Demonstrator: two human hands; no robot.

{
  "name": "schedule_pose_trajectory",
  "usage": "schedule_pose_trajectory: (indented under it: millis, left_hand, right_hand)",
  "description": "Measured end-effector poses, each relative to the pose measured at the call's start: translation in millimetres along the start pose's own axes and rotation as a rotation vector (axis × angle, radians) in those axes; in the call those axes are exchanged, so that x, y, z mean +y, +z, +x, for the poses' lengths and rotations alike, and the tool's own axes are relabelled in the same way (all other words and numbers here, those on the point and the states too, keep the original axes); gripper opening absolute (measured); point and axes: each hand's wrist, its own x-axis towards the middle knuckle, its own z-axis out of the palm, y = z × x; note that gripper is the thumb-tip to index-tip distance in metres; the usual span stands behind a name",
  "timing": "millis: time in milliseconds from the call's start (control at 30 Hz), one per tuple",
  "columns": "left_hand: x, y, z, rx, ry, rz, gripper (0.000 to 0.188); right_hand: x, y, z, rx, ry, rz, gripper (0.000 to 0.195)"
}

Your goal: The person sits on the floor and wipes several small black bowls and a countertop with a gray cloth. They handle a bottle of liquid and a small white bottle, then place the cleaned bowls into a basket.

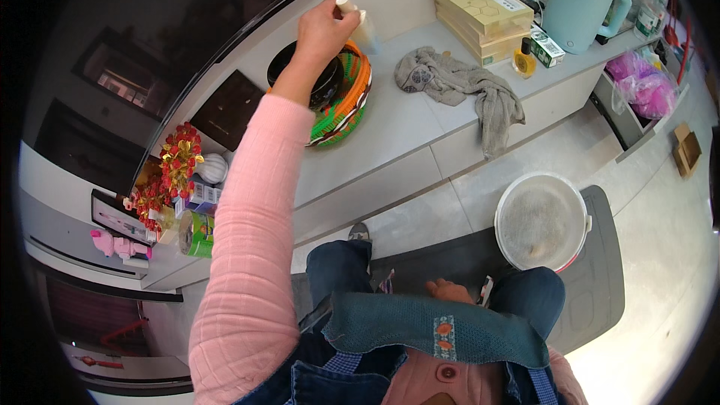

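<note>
My left hand [326, 28] reaches out over the cabinet top and grips a whitish bottle [367, 34] near its white cap. Just below this hand, a black bowl [281, 62] sits in a woven basket [360, 90] of orange, green and white. Part of both is hidden behind my forearm. Low before my body, my right hand [450, 291] shows only in part past the edge of a teal knitted piece [382, 320]; what it holds, if anything, is hidden. A small white and red object [485, 291] is beside it, by my knee.
A grey cloth [450, 76] hangs over the cabinet [394, 140] edge. Stacked boxes [478, 5], an amber bottle [523, 62] and a light-blue kettle [579, 5] stand behind. An open drawer [624, 138] holds plastic bags. A white bucket [540, 219] stands on a dark mat [604, 270].
</note>
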Motion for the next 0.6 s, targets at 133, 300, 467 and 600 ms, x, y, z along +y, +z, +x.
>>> schedule_pose_trajectory:
  millis: [133,300,467,600]
  left_hand:
    - [-20.7,46.8,39.4,-0.064,-0.153,0.065,0.037]
    - [-47.8,81.7,69.0,-0.198,-0.254,0.288,0.048]
    - [-61.4,87.2,89.6,-0.354,-0.347,0.456,0.054]
    - [-86.6,92.2,98.7,-0.408,-0.353,0.617,0.05]
  right_hand:
    - [2.0,3.4,-0.1,0.035,0.017,-0.032,0.032]
    - [11.1,1.5,0.5,0.099,0.039,-0.102,0.032]
    - [22.4,9.1,0.7,0.186,0.022,-0.118,0.033]
    - [26.1,6.1,2.0,0.17,0.029,-0.114,0.033]
